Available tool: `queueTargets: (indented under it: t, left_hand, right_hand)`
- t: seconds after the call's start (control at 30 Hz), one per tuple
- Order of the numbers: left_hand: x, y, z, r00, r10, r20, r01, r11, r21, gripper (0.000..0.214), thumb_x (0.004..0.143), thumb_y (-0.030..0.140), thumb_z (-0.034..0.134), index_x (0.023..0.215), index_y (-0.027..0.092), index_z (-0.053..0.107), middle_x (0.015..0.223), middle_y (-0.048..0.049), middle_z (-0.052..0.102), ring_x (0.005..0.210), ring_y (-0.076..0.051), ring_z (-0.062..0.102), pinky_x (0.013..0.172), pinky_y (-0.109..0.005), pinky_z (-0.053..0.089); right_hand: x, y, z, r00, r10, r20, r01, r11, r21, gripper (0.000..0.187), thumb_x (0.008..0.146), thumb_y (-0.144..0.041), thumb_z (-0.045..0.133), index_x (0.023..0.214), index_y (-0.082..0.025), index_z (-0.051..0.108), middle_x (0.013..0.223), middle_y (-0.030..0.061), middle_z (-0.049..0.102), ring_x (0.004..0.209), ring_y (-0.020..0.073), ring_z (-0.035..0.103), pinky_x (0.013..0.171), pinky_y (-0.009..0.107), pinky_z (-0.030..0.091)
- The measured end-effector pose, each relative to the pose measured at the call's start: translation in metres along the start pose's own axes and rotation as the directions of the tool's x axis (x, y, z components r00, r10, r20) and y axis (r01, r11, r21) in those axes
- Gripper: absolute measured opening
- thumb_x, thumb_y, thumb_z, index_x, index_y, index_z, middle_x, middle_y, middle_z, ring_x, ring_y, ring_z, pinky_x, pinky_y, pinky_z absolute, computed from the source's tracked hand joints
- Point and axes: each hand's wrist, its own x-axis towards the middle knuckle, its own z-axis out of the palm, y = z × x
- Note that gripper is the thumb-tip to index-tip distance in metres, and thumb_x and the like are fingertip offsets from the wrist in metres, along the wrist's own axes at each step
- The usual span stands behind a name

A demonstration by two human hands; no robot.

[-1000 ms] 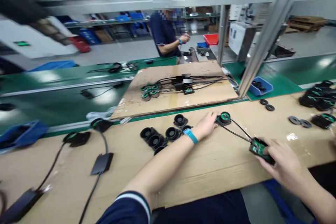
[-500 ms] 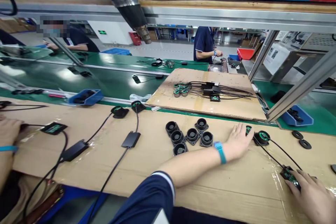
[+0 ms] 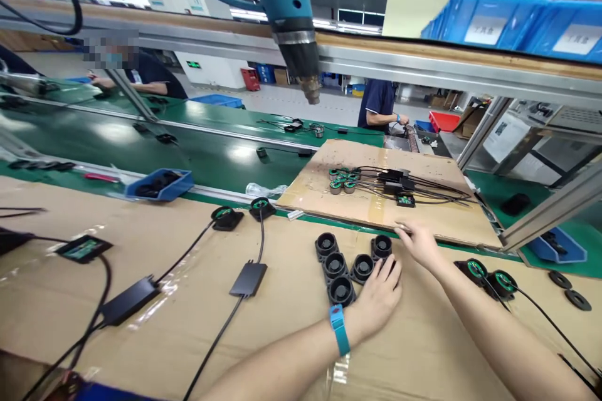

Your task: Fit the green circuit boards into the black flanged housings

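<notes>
My left hand (image 3: 376,297), with a teal wrist strap (image 3: 339,330), has its fingers curled over a black round housing that they mostly hide. Beside it sit several more square-flanged black housings (image 3: 335,266) with round cups. My right hand (image 3: 418,245) hovers just right of that group, close to the front edge of the raised cardboard; its thumb and forefinger are apart, with nothing visible between them. To the right of my right forearm, two housings with green circuit boards (image 3: 502,283) stand side by side, black cables running from them toward the lower right.
A heat gun (image 3: 294,25) hangs over the bench from above. Cabled black boxes (image 3: 249,279) lie left. The raised cardboard (image 3: 324,194) bears cabled parts. Blue bins (image 3: 160,185) stand behind. Black rings (image 3: 577,299) lie right. Two people work farther back.
My left hand has left the green-board housings and moved left to the black housings. My right hand has let go of the circuit-board box and come up and left. The view has shifted.
</notes>
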Motion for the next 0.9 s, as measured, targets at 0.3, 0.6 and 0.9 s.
queueTargets:
  t: [0.3,0.6,0.9]
  left_hand:
    - [-0.026,-0.04,-0.009,0.994,-0.109,-0.031,0.101,0.976,-0.194,0.04,0.098,0.022,0.051,0.137,0.015,0.055,0.16,-0.0171,0.041,0.154,-0.033,0.025,0.122,-0.053,0.037]
    - [-0.023,-0.042,-0.004,0.984,-0.159,-0.083,0.129,0.948,-0.292,0.048,0.094,0.014,0.05,0.141,0.009,0.05,0.155,-0.0204,0.046,0.149,-0.034,0.036,0.117,-0.052,0.045]
    - [-0.027,-0.029,0.006,0.919,-0.376,-0.116,0.283,0.836,-0.471,0.079,0.096,0.017,0.055,0.161,0.015,0.011,0.151,-0.0252,0.047,0.142,-0.034,0.047,0.113,-0.053,0.05]
  right_hand:
    - [0.194,-0.065,0.09,0.956,0.189,0.224,-0.111,0.94,-0.322,0.035,0.09,-0.027,0.068,0.119,-0.009,0.062,0.121,0.0223,0.067,0.115,0.0309,0.061,0.099,0.044,0.045]
    - [0.2,-0.058,0.113,0.913,0.327,0.243,-0.248,0.919,-0.307,0.049,0.079,-0.031,0.081,0.118,-0.012,0.06,0.109,0.0181,0.072,0.1,0.0271,0.069,0.083,0.031,0.05]
    - [0.176,-0.073,0.085,0.939,0.256,0.231,-0.235,0.965,-0.117,0.033,0.077,-0.031,0.079,0.103,-0.013,0.07,0.108,0.0129,0.074,0.103,0.0246,0.068,0.087,0.029,0.05]
